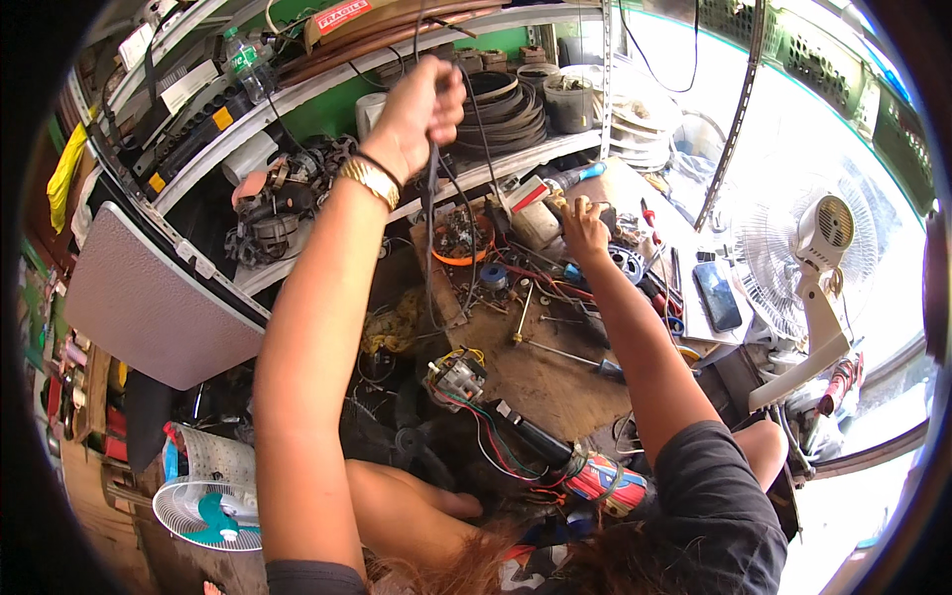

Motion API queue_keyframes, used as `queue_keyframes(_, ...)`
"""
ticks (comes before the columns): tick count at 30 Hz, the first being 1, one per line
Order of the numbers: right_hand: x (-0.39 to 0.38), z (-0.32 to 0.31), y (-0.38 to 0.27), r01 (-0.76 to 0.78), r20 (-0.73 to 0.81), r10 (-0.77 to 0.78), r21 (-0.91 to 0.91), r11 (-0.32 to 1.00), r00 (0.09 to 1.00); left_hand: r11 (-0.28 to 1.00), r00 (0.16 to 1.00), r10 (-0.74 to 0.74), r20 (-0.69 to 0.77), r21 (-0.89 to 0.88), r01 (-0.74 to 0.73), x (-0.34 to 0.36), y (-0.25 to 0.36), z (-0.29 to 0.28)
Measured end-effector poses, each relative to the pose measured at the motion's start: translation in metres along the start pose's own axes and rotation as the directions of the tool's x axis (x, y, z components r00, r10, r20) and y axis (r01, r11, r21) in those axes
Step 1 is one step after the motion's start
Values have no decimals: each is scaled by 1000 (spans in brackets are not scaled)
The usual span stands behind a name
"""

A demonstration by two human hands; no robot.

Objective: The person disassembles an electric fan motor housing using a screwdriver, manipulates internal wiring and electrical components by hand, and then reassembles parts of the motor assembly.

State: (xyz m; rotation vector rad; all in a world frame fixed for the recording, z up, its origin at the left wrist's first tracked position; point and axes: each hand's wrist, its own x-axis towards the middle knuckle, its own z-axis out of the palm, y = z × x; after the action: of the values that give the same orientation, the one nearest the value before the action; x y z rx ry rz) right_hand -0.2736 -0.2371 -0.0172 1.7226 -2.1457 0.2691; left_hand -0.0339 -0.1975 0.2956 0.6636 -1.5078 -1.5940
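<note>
My left hand (428, 111) is raised in front of the shelves, its fingers closed round a dark cable (430, 208) that hangs down in loops toward the workbench. A gold watch and a dark band circle that wrist. Over the cluttered far part of the bench, my right hand (585, 230) has its fingers curled, and what they grip is hidden. Beside it lies a pale cylindrical part (535, 225). Near my lap, a small motor (458, 377) with colored wires joins a black tube and a red-and-blue wrapped can (607, 484).
An orange bowl of small parts (462, 238) and screwdrivers (570, 355) lie on the wooden bench (555, 395). A phone (716, 296) and white fan (825, 238) stand right. Shelves hold coiled belts (506, 114) and old motors (273, 213). A teal-bladed fan (213, 518) is lower left.
</note>
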Motion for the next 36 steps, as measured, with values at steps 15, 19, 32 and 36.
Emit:
queue_keyframes(15, -6, -30, -12, -18, 188, -35, 273, 962, 982, 918, 772, 381, 509, -308, -250, -63, 299, -140)
queue_keyframes(19, -2, -98, -31, 134, -173, -9, 731, 669, 985, 890, 841, 420, 342, 27, -455, -128, 323, -172)
queue_keyframes(32, -133, -324, -150, 378, -404, -605, 908, -178, 686, 946, 784, 192, -590, -101, -308, -215, 28, -62)
queue_keyframes(36, -141, -293, -158, 53, -76, -688, 997, -54, 722, 873, 874, 62, -482, -398, -282, -225, 17, -58)
